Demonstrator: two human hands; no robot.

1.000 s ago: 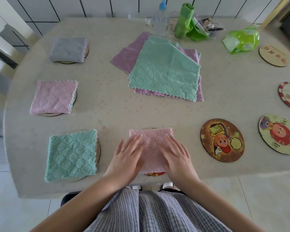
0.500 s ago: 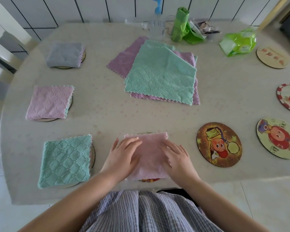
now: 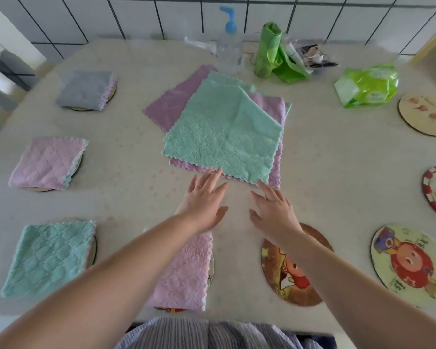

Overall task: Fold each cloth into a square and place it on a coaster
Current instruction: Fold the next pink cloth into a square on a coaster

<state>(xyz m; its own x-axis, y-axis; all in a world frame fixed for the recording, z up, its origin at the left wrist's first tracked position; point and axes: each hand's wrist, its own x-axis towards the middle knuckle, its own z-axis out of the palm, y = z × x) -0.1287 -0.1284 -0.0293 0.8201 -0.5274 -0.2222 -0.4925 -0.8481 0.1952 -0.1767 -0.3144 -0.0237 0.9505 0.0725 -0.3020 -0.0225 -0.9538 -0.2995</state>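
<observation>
On the pale speckled worktop [image 3: 325, 157] a clear pump bottle with blue nozzle [image 3: 228, 44], a green bag roll [image 3: 267, 50] and a green wipes packet [image 3: 366, 86] stand behind the flat mint-green quilted cloth [image 3: 222, 133], which lies on purple cloths [image 3: 173, 103]. A folded pink cloth [image 3: 186, 270] covers the near coaster. Left hand [image 3: 203, 201] and right hand [image 3: 275, 212] hover palm down, fingers spread, holding nothing, just before the mint cloth's near edge

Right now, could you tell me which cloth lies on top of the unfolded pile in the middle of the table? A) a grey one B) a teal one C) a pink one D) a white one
B: the teal cloth lies spread over the purple cloths in the pile, with both open hands, left hand and right hand, reaching toward its near edge.
</observation>
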